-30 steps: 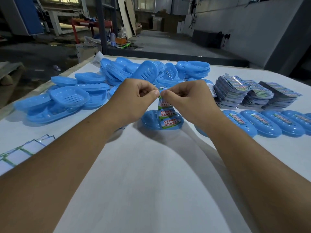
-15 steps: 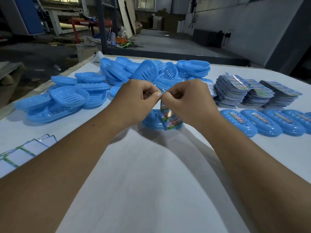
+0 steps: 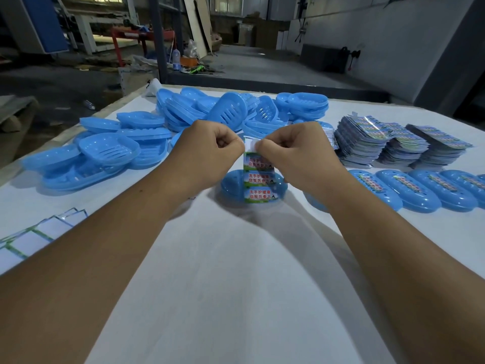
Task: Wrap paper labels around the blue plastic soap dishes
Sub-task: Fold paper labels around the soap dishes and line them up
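— Label and dish?
— Paper label point(image 3: 258, 177) standing up from the blue soap dish point(image 3: 253, 189), lower part lying across the dish's middle with two printed panels showing, top end lifted above it. Dish lying flat on the white table point(image 3: 223, 285), just below both hands.
— Hands?
— Left hand point(image 3: 207, 156) curled, thumb and forefinger pinching the label's white top edge from the left. Right hand point(image 3: 296, 153) curled likewise, pinching the same edge from the right, fingertips nearly touching the left's. Neither loose nor spread.
— Different from half a second back?
— Label drawn taut and taller now; back then crumpled low against the dish, half hidden behind the right hand. Now a white strip exposed at the top, more print readable. Dish more fully in view beneath. Hands about where they were, pinch unchanged.
— Around the dish?
— To its right, a row of labelled dishes point(image 3: 420, 191) lying face down, side by side, touching. Beyond that row, three stacks of printed labels point(image 3: 393, 140). Behind the dish, past the hands, a loose heap of bare blue dishes point(image 3: 236, 111); more of them point(image 3: 105, 153) piled to its left. Nearer and far left of the dish, white-backed sheets point(image 3: 39, 235) fanned at the table edge.
— Past the table?
— Dim workshop floor, a steel post point(image 3: 160, 40), red-framed bench point(image 3: 136, 38), clutter too dark to tell apart.
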